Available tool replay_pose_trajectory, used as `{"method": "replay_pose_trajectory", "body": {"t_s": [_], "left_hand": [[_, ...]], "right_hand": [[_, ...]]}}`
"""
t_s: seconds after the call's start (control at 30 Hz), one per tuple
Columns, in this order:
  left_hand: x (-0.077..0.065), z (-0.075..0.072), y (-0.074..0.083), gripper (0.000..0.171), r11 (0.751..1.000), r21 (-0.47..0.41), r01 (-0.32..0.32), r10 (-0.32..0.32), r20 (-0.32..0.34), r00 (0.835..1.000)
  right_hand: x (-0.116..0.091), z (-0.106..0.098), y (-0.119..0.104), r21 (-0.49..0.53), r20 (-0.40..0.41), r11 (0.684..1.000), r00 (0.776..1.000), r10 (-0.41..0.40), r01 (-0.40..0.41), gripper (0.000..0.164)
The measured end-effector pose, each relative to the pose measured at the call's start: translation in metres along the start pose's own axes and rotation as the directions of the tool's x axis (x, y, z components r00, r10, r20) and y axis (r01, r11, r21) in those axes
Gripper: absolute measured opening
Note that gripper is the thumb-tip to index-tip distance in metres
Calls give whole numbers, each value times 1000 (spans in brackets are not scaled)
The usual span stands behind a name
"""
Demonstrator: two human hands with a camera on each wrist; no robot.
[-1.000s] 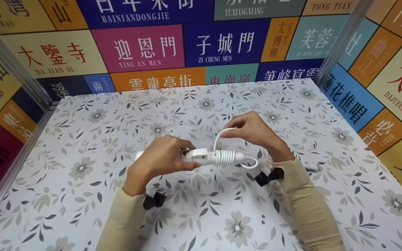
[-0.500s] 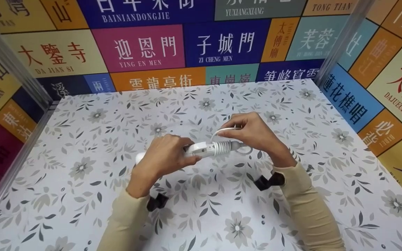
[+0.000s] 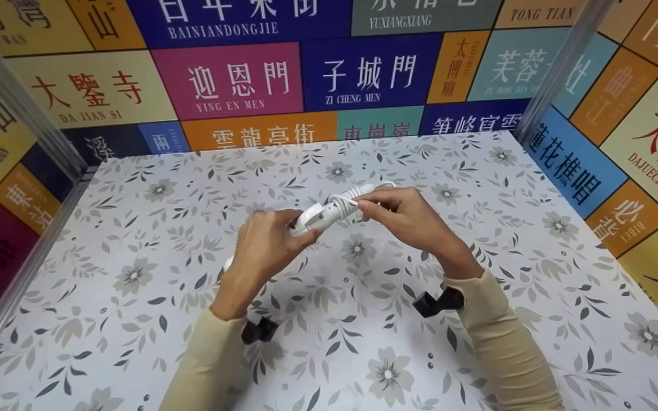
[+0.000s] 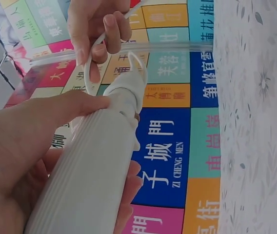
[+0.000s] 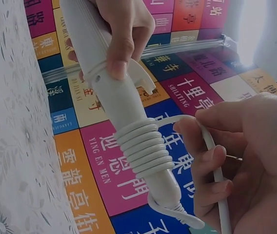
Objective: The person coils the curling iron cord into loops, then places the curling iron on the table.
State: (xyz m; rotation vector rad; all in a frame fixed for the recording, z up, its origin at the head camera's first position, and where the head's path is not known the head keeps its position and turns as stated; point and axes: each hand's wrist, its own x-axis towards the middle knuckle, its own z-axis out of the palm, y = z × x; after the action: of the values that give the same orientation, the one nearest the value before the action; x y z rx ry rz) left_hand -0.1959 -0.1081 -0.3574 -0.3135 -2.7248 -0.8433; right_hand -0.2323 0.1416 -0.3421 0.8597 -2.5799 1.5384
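Observation:
My left hand grips a long white appliance that looks like a curling iron, with a ribbed body and a small lever on its side. It is raised above the table, its cord end tilted away to the upper right. White cord is wound in several tight turns around the narrower end, where a loop hangs from the strain relief. My right hand pinches the running cord beside the turns; the cord passes across the curled fingers in the right wrist view.
A table with a grey floral cover lies beneath both hands. Colourful panels with printed characters stand along the back and both sides. Black wrist mounts are fixed at both sleeves.
The curling iron has swung from nearly level to tilted, its cord end rising away from me. My right hand has brought the cord from above the turns to their near right side.

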Motion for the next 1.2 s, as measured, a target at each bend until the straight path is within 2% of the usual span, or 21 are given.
{"method": "replay_pose_trajectory", "body": {"t_s": [0.2, 0.57, 0.77, 0.93, 1.07, 1.2], "left_hand": [[0, -1, -1, 32, 997, -26, 69, -70, -14, 997], [3, -2, -4, 35, 989, -80, 121, -126, -60, 990], [5, -4, -5, 35, 979, -137, 150, -161, -69, 985], [6, -8, -7, 38, 955, -216, 201, -219, -59, 974], [7, -12, -10, 38, 928, -306, 211, -231, -30, 973], [7, -15, -11, 38, 898, -381, 222, -237, 7, 972]], "right_hand": [[1, 4, 1, 14, 28, 1000, 999, -21, 21, 23], [3, 11, 1, -4, 82, 999, 996, -40, 41, 25], [3, 11, 4, 31, 111, 999, 993, -38, 35, 27], [4, 9, 9, 51, 164, 999, 987, -6, -2, 28], [7, 9, 18, 50, 201, 998, 979, 19, -29, 29], [10, 8, 25, 67, 187, 995, 981, 57, -71, 28]]}}
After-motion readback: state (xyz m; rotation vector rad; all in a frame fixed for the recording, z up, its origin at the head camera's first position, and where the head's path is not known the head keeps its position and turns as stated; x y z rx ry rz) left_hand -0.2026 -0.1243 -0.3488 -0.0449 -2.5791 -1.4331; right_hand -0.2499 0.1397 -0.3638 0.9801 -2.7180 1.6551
